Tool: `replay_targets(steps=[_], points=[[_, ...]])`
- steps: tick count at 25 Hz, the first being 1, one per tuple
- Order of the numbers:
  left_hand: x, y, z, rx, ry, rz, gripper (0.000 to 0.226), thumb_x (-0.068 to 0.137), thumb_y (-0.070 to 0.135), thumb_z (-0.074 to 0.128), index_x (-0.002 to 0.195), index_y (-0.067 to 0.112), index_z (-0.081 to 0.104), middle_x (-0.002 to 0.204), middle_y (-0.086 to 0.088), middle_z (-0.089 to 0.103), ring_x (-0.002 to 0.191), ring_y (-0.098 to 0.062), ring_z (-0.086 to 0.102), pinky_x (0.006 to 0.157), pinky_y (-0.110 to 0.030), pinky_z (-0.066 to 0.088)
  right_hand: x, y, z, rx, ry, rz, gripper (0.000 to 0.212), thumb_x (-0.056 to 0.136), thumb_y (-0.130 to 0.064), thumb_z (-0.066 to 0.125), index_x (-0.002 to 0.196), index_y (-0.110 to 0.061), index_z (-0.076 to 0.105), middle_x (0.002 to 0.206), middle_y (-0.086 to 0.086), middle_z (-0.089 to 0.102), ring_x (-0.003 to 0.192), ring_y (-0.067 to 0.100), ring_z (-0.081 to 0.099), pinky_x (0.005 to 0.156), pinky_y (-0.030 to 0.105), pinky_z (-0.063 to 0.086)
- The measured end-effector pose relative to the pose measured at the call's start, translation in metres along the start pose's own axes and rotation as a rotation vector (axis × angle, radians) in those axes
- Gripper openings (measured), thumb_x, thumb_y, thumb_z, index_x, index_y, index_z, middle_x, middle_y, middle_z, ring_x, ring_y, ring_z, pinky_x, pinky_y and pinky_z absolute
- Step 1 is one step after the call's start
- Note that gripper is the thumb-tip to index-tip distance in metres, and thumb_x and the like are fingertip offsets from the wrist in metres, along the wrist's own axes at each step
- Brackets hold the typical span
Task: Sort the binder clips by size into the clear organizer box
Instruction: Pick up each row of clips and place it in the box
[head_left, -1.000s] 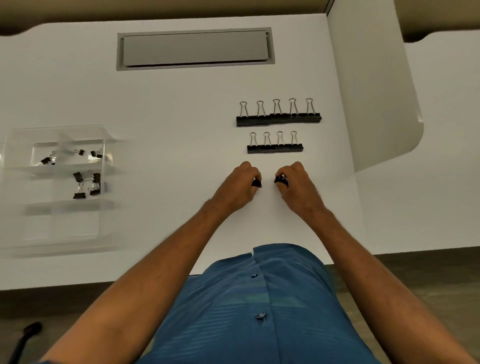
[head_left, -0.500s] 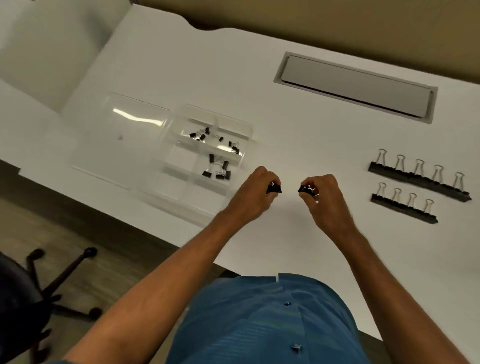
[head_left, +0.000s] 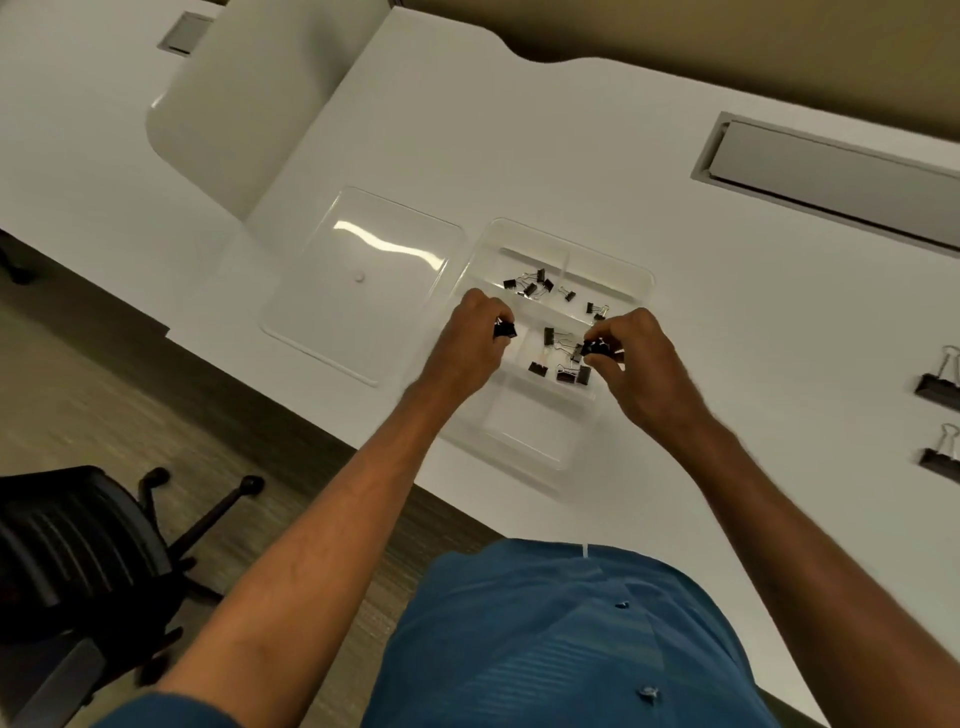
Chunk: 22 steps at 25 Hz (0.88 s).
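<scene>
Hands (head_left: 550, 353), clips now over organizer (head_left: 641, 283)

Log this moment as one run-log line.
left hand: holds small clip | right hand: holds small clip | both over organizer box | lid off, beside box

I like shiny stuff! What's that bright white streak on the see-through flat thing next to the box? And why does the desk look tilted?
Head view: the streak is glare from a light above, bouncing off the clear lid beside the organizer box. Head view: the desk looks slanted because the head-worn camera is tipped, and its wide lens bends the edges. Both hands look slightly soft from blur.
</scene>
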<state>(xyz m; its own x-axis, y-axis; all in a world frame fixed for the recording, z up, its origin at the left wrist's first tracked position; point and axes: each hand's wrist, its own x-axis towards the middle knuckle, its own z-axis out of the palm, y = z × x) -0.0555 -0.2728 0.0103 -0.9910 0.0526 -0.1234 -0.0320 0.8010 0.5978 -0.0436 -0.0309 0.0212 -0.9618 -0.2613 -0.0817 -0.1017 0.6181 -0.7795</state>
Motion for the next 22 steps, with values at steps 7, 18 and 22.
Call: replay_targets(steps=[7, 18, 22], points=[[0.041, -0.020, 0.011, 0.289, -0.255, 0.027, 0.020, 0.091, 0.003, 0.064, 0.110, 0.008, 0.062, 0.118, -0.011, 0.049, 0.100, -0.026, 0.055, 0.085, -0.041, 0.053, 0.016, -0.022, 0.027, -0.077, -0.088, -0.027, 0.021, 0.094, -0.012, 0.067, 0.112, -0.022, 0.062, 0.114, -0.008, 0.045, 0.096, 0.010, 0.055, 0.087, 0.030, 0.053], [0.010, -0.028, 0.011, 0.197, 0.202, 0.109, 0.036, 0.088, 0.016, 0.070, 0.122, 0.011, 0.061, 0.128, -0.010, 0.056, 0.113, -0.026, 0.052, 0.090, -0.039, 0.053, 0.068, -0.040, 0.045, -0.259, -0.161, -0.161, 0.020, 0.094, -0.009, 0.065, 0.113, -0.014, 0.063, 0.119, 0.004, 0.050, 0.098, 0.019, 0.057, 0.083, 0.029, 0.051], [-0.018, -0.043, 0.031, 0.260, 0.187, -0.013, 0.055, 0.091, 0.047, 0.063, 0.135, 0.016, 0.050, 0.157, -0.011, 0.031, 0.144, -0.028, 0.030, 0.119, -0.041, 0.027, 0.091, -0.039, 0.077, -0.418, -0.250, -0.319, 0.022, 0.091, -0.006, 0.068, 0.112, -0.010, 0.064, 0.116, 0.009, 0.053, 0.095, 0.020, 0.055, 0.076, 0.032, 0.053]])
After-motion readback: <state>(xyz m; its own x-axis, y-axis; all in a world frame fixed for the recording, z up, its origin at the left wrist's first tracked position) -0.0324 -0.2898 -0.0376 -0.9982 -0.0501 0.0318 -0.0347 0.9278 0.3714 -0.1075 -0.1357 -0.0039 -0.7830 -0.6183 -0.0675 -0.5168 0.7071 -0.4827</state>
